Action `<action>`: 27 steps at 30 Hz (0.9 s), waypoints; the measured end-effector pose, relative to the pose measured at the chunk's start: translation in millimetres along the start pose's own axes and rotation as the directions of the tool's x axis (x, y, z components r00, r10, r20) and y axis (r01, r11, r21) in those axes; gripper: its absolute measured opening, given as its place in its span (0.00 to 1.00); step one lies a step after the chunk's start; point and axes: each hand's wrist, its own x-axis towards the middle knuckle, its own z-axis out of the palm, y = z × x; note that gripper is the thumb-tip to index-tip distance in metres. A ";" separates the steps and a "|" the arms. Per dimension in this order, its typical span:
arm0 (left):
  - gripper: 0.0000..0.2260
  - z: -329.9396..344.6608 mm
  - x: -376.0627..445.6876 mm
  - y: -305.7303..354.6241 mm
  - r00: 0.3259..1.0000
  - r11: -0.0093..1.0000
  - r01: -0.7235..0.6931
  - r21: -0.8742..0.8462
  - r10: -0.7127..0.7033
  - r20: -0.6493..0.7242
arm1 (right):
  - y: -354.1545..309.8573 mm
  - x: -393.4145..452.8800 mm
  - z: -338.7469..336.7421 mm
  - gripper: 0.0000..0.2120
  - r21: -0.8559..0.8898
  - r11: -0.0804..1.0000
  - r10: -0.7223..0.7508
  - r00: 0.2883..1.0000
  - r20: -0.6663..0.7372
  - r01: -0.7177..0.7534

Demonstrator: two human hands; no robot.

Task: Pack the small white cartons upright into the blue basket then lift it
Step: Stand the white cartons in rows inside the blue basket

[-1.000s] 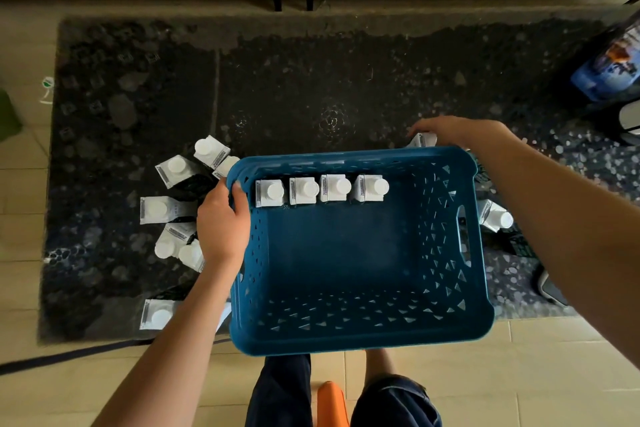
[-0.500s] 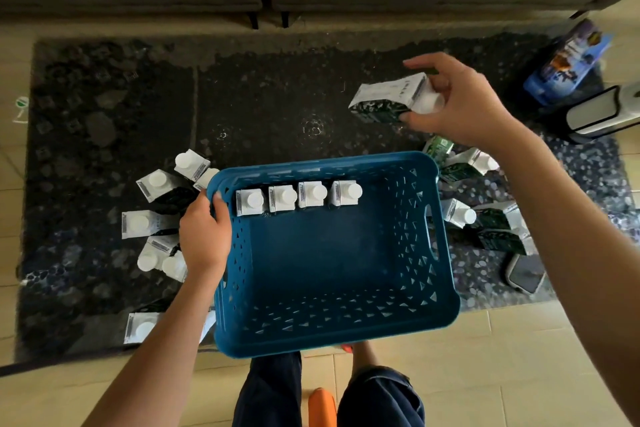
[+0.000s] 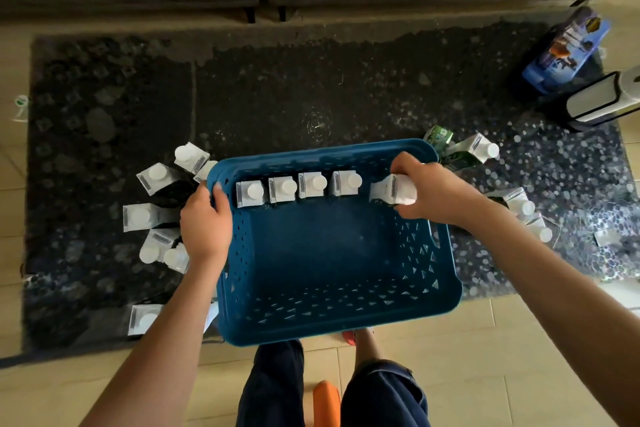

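The right hand (image 3: 433,191) grips a carton (image 3: 393,191), tilted, at the far right end of the row of four cartons (image 3: 299,188) inside the blue basket (image 3: 332,319). The left hand (image 3: 206,222) grips the rim. Better to turn it upright, cap up, then release beside the fourth.

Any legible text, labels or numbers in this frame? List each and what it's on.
No text reads clearly.
Small white cartons in the blue plastic basket, e.g.: barcode-like strips, too small to read.
White carton held by the right hand: print blurred.
Cartons on the dark rug, e.g.: labels blurred.
Blue printed package: graphics only, unreadable.
Green-printed carton: unreadable.
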 end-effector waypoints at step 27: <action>0.20 8.8 4.4 -17.4 0.999 0.999 -0.038 0.030 0.038 0.009 | -37.4 71.5 85.0 0.31 -0.286 0.957 -0.103 0.976 -0.194 0.044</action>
